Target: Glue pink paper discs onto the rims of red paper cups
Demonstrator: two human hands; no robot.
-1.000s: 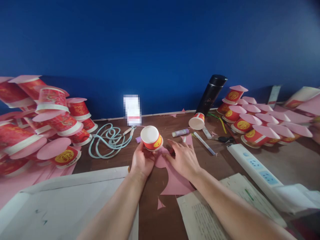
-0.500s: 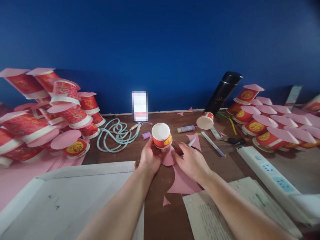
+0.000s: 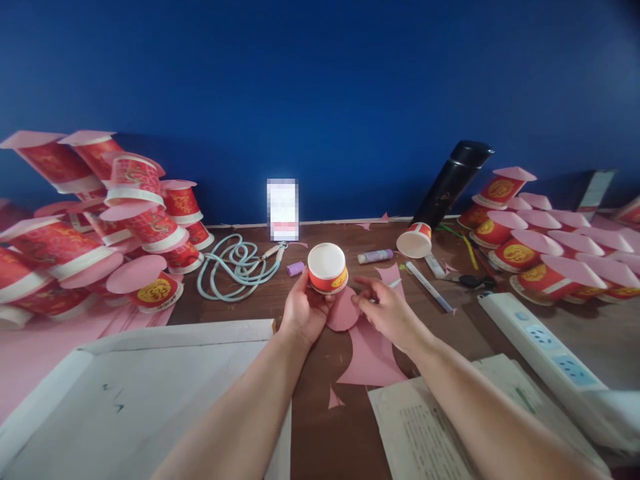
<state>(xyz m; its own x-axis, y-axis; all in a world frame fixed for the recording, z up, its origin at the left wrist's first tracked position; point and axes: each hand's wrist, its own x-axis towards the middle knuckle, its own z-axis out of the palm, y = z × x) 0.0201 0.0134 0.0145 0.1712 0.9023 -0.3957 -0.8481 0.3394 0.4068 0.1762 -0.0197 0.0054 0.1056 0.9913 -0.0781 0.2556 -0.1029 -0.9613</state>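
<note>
My left hand [image 3: 306, 308] is closed around a red and gold paper cup [image 3: 327, 268], its white round end facing up toward me. Just below the cup is a pink paper disc [image 3: 343, 311]. My right hand [image 3: 387, 308] is at the disc's right edge, with thumb and fingers pinched on it. Beneath the hands a pink paper offcut [image 3: 373, 360] lies on the brown table. Beyond them are a purple glue stick [image 3: 376, 256], with its purple cap [image 3: 295, 269] off to the left, and another paper cup [image 3: 414, 241] lying on its side.
Pink-topped red cups [image 3: 135, 180] are piled at left, with more [image 3: 543, 270] at right. A black flask [image 3: 453, 180] leans on the blue wall. Also around are a blue cord [image 3: 240, 267], a phone [image 3: 283, 210], a power strip [image 3: 545, 340], papers [image 3: 420, 427] and a white box [image 3: 190, 393].
My right hand has moved slightly up and right on the pink disc, and more of the disc shows. My left hand still holds the cup. The whole view has shifted slightly.
</note>
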